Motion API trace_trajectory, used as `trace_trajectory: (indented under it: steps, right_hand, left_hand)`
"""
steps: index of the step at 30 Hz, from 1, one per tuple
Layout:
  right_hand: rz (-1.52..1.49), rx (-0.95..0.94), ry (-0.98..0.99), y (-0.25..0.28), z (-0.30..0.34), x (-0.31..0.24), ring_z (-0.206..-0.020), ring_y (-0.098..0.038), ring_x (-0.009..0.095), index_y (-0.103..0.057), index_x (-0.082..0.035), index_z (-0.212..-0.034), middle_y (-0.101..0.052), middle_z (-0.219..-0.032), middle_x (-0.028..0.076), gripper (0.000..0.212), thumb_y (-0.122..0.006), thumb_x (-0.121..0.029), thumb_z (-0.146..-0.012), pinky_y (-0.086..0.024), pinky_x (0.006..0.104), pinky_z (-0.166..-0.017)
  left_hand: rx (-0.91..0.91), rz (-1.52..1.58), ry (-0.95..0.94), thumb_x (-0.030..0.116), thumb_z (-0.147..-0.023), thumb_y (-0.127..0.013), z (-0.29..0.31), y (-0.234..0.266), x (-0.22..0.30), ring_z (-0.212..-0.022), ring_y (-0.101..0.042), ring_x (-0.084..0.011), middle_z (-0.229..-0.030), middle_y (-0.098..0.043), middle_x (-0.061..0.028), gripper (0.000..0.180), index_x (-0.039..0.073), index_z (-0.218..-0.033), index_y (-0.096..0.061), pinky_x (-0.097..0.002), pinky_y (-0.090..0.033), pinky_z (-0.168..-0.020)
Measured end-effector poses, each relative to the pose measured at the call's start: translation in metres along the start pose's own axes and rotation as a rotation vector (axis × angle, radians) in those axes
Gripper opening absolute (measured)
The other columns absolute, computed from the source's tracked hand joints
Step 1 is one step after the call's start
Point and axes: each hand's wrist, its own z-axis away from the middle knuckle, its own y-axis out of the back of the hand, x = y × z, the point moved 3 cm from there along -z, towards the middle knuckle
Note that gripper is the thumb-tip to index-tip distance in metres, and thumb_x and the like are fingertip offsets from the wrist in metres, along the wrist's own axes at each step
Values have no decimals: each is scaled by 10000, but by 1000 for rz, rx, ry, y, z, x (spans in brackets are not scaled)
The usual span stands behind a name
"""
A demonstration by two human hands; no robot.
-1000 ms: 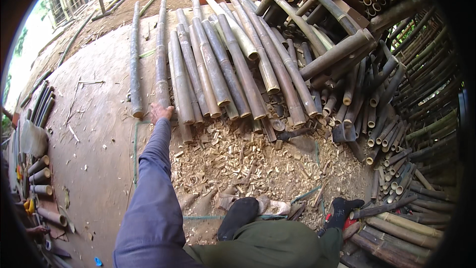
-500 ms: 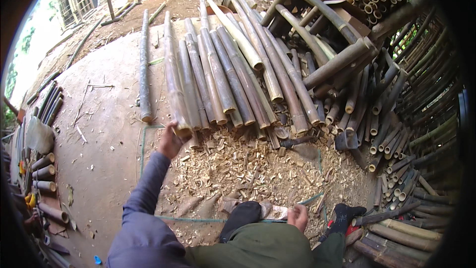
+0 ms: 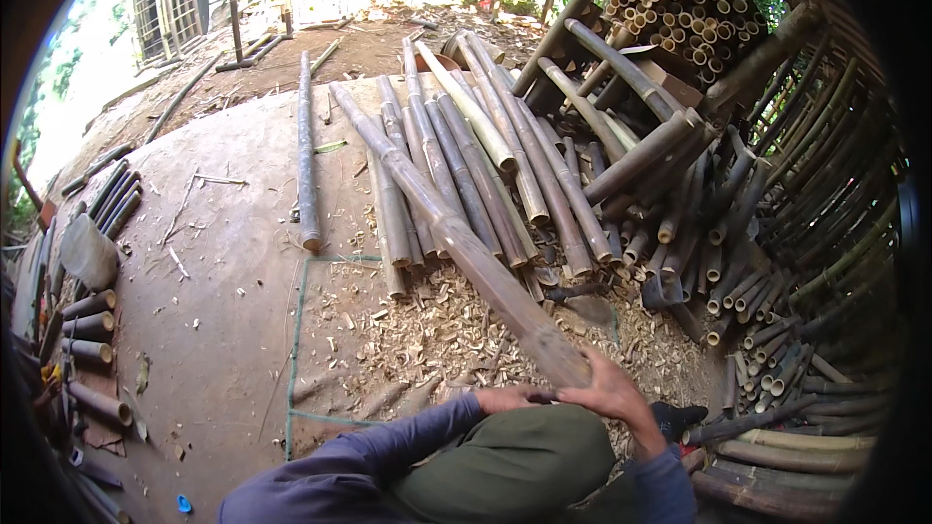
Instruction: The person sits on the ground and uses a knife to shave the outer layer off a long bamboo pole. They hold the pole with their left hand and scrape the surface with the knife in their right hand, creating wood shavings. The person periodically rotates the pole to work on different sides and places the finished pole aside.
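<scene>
A long brown bamboo pole [image 3: 461, 243] runs slantwise from the far left down to my lap. My right hand [image 3: 614, 390] is closed round its near end from the right side. Against the same end, from the left, my left hand [image 3: 510, 398] is closed, its fingers partly hidden under the pole. The pole's far part crosses over a row of other bamboo poles [image 3: 474, 184] lying side by side on the ground. My raised knee [image 3: 529, 442], in dark green cloth, is right below the hands.
Pale wood chips [image 3: 437, 330] cover the ground before me. A single pole [image 3: 307, 155] lies apart on the left. A blade-like tool with a dark handle [image 3: 582, 291] rests among the chips. At right are a bamboo rack [image 3: 646, 160] and stacked cut pieces [image 3: 767, 359]; a grey stone [image 3: 89, 254] sits far left.
The pole, gripped by my left hand at its near end, has swung right and toward me, over my knee. My right hand has risen from beside my leg and taken hold of it.
</scene>
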Motion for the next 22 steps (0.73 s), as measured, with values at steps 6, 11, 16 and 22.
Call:
trace_trajectory:
  steps: [6, 11, 16, 22]
  right_hand:
    - [431, 392, -309, 69, 200, 23, -1090, -632, 414, -564, -82, -1335, -684, -1119, 193, 877, -868, -239, -527, -438, 483, -1042]
    - [653, 609, -375, 58, 310, 26, -1167, -569, 386, -568, -1, -1281, -608, -1182, 187, 862, -882, -196, -502, -377, 540, -1119]
    - [665, 774, -642, 8, 390, 37, -1289, -486, 369, -546, -60, -1373, -505, -1365, 161, 856, -904, -314, -637, -310, 565, -1169]
    - [428, 876, -871, -80, 465, 44, -1308, -465, 394, -530, -84, -1397, -520, -1345, 148, 815, -859, -292, -681, -294, 561, -1156]
  left_hand:
    - [889, 618, -198, 682, -906, -663, 40, 132, 93, -1361, -538, -362, -1505, -550, -222, 977, 55, -1593, -366, -522, -377, -1169]
    - [973, 656, -153, 648, -896, -712, -3, 199, 128, -1054, -635, -343, -1193, -647, -185, 798, 9, -1349, -557, -527, -526, -984]
    - [589, 479, -265, 672, -869, -730, -28, 157, 134, -1201, -642, -343, -1297, -654, -177, 835, 36, -1384, -563, -501, -522, -1068]
    - [444, 276, -461, 641, -989, -585, -116, 69, 246, -1241, -611, -361, -1272, -664, -184, 818, -9, -1476, -494, -538, -458, -1133]
